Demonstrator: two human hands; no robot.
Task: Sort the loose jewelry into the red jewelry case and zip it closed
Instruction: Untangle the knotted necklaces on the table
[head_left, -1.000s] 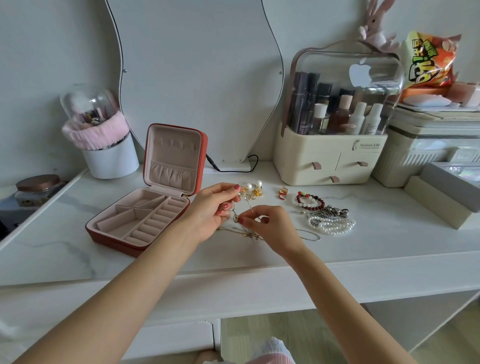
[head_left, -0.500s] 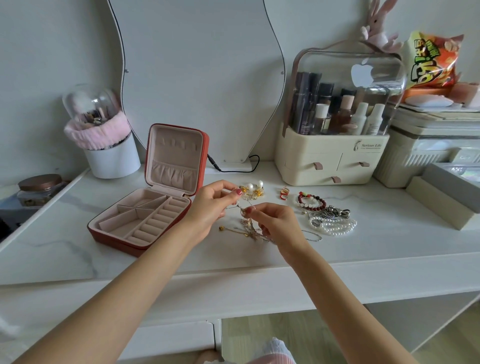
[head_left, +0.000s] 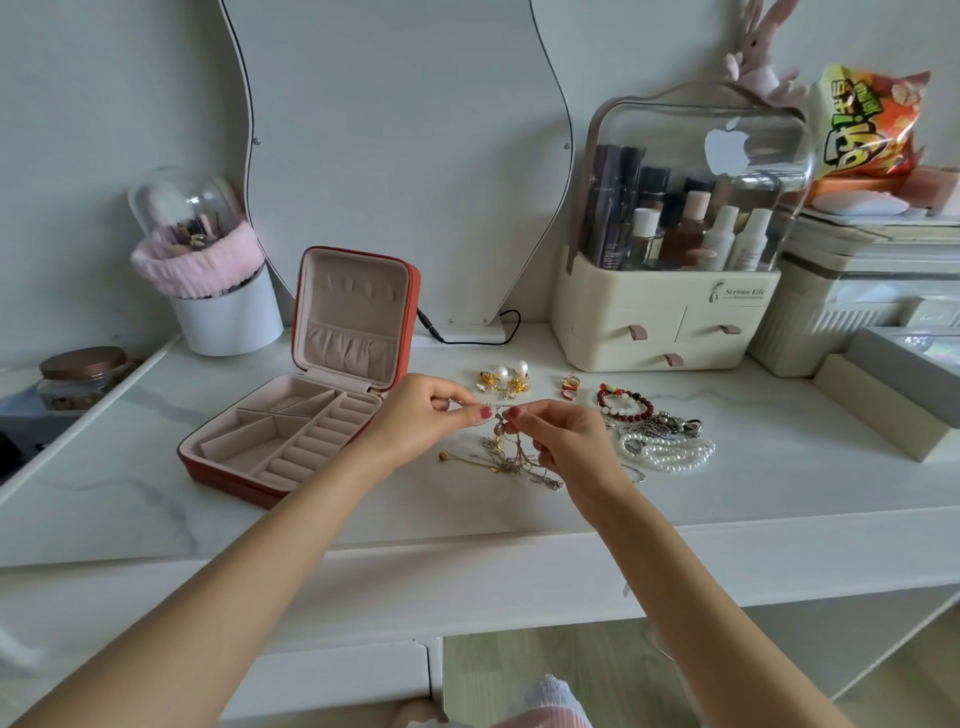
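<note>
The red jewelry case (head_left: 218, 470) lies open on the white table, its pink compartments bare and its lid upright. Right of it, my left hand (head_left: 421, 415) and my right hand (head_left: 566, 441) both pinch a thin tangled chain necklace (head_left: 511, 457), lifted a little so that it hangs down onto the table. Behind the hands lie pearl and gold earrings (head_left: 506, 379) and red-gold rings (head_left: 570, 387). A red bead bracelet (head_left: 623, 405), a silver chain heap (head_left: 667, 426) and a pearl strand (head_left: 670, 452) sit to the right.
A white brush cup (head_left: 228, 317) stands back left, a cream cosmetics organiser (head_left: 665, 317) back right, and grey and cream boxes (head_left: 893, 395) at the right edge. A wavy mirror (head_left: 405, 156) with a black cable leans on the wall. A brown-lidded jar (head_left: 83, 374) sits far left.
Both hands have drawn closer together over the tangled chain, with my right hand raised so its fingertips meet my left hand's. More of the chain now hangs between them.
</note>
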